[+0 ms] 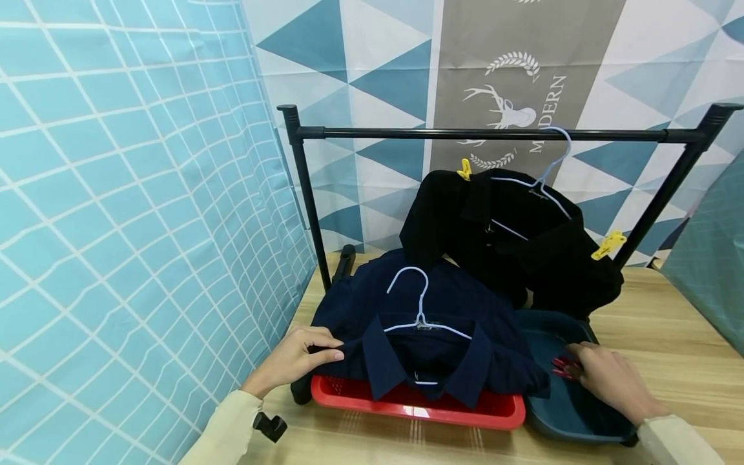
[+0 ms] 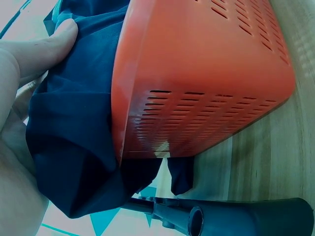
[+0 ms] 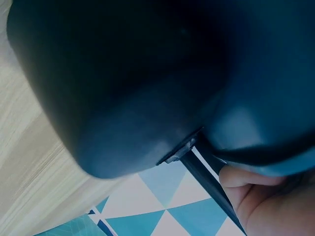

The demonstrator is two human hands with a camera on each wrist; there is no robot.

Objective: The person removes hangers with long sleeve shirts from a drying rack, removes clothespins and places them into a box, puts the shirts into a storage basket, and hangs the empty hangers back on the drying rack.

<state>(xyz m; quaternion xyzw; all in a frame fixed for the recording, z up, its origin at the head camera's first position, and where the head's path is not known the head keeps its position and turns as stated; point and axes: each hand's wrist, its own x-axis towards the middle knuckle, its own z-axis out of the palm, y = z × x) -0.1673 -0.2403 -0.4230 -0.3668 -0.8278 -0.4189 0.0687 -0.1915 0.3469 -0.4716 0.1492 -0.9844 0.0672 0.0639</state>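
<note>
A dark navy collared shirt (image 1: 430, 361) lies over a red basket (image 1: 418, 410), with a pale-blue hanger (image 1: 421, 310) inside its collar and the hook standing up. My left hand (image 1: 299, 357) pinches the shirt's shoulder between thumb and fingers; in the left wrist view the navy cloth (image 2: 78, 123) hangs over the basket's side. My right hand (image 1: 610, 374) reaches down into a dark-blue basin (image 1: 566, 413), its fingers curled at small red clips (image 1: 562, 368). In the right wrist view the thumb side of that hand shows beside the basin's wall, and its fingertips are hidden.
On a black rack (image 1: 488, 134) hangs a black shirt (image 1: 511, 239) by a pale-blue hanger (image 1: 540, 181), with a yellow clip (image 1: 609, 245) at each shoulder. A black tube fitting (image 1: 270, 426) lies on the wooden table (image 1: 325, 445) left of the basket.
</note>
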